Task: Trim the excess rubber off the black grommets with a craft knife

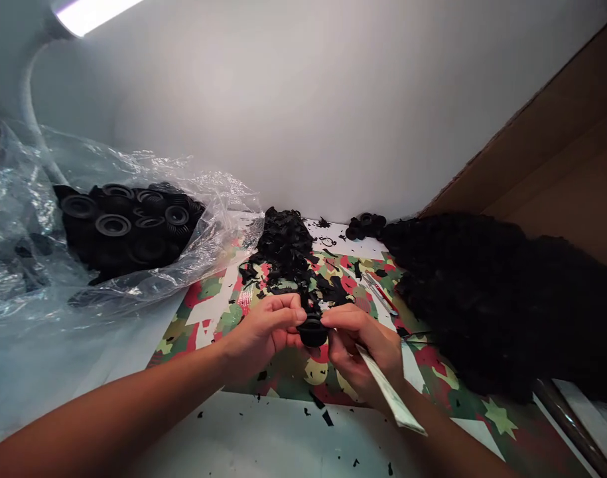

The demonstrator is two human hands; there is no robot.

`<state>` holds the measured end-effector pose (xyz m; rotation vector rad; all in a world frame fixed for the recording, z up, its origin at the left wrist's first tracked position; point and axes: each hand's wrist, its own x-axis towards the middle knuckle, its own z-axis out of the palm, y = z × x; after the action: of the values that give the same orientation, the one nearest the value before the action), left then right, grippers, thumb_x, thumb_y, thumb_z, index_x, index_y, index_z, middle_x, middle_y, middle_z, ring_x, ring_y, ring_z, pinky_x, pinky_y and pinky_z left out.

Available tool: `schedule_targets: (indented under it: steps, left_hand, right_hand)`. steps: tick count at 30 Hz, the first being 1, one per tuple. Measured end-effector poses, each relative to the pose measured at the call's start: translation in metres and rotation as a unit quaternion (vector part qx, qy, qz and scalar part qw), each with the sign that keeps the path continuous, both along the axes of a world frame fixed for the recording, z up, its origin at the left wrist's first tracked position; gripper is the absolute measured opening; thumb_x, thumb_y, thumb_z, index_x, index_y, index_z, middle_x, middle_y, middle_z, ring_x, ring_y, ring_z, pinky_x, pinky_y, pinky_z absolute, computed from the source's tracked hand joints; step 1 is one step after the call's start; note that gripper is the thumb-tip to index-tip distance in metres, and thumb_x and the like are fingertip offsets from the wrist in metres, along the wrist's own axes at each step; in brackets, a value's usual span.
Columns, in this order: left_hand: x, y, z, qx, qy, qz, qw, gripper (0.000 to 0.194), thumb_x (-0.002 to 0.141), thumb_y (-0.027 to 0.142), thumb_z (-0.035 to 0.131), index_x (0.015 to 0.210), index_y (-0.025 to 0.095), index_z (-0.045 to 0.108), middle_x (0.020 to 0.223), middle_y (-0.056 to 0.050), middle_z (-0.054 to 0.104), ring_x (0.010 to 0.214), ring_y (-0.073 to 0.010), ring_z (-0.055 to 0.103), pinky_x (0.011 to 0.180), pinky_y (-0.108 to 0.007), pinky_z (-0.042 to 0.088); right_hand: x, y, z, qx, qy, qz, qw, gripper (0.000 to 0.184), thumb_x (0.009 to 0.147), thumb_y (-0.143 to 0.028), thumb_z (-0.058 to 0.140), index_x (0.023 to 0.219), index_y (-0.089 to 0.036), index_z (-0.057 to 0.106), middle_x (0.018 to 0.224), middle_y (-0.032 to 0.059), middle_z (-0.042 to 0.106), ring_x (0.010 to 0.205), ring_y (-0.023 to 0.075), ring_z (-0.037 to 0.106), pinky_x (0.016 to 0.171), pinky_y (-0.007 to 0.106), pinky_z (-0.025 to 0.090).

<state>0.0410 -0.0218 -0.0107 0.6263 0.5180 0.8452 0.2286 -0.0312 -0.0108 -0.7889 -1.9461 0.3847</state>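
Observation:
Between my two hands is a black ribbed rubber part (pixel 313 330), round and cup-like at its lower end. My left hand (pixel 273 323) pinches its left side with thumb and fingers. From the right, the thumb and forefinger of my right hand (pixel 365 342) grip the same part. A flat, pale strip-like handle (pixel 390 392) sticks out of my right palm toward me; its other end is hidden in the fingers. Black rubber scraps (pixel 283 245) lie heaped just beyond my hands.
A clear plastic bag (pixel 223 192) at left holds several black rubber parts (pixel 113 224). A big black heap (pixel 472 292) fills the right side by a cardboard box (pixel 546 153). A red-handled tool (pixel 380 292) lies on the patterned sheet (pixel 184 338). A lamp (pixel 91 13) shines at upper left.

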Motion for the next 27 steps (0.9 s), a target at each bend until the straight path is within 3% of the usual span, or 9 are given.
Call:
schedule_targets:
  steps: [5,11,27]
  left_hand:
    - [0.002,0.0,-0.002,0.002,0.025,0.008,1.0,0.016,0.076,0.023,0.076,0.078,0.014,0.062,0.069,-0.003,0.064,0.057,-0.0137,0.064,0.057,-0.024,0.053]
    - [0.002,0.002,-0.007,0.02,0.063,0.024,0.998,0.02,0.073,0.024,0.079,0.078,0.014,0.064,0.07,-0.004,0.064,0.055,-0.0131,0.062,0.054,-0.024,0.052]
    - [0.002,0.0,-0.009,-0.03,0.057,0.046,0.997,0.021,0.066,0.022,0.083,0.072,0.014,0.065,0.071,-0.003,0.062,0.066,-0.014,0.059,0.064,-0.026,0.046]
  right_hand:
    - [0.003,0.002,-0.007,-0.016,-0.006,0.012,1.0,0.031,0.086,-0.001,0.053,0.105,-0.024,0.06,0.089,0.0031,0.066,0.052,0.0077,0.051,0.045,0.021,0.042]
    - [0.004,0.005,-0.006,0.014,-0.015,0.043,0.999,0.035,0.084,0.002,0.052,0.107,-0.023,0.06,0.09,0.0063,0.07,0.077,0.0164,0.067,0.058,0.024,0.053]
    - [0.008,0.006,-0.012,0.026,-0.066,0.078,0.994,0.036,0.089,-0.002,0.053,0.117,-0.022,0.064,0.099,0.0097,0.068,0.076,0.0157,0.067,0.059,0.024,0.056]
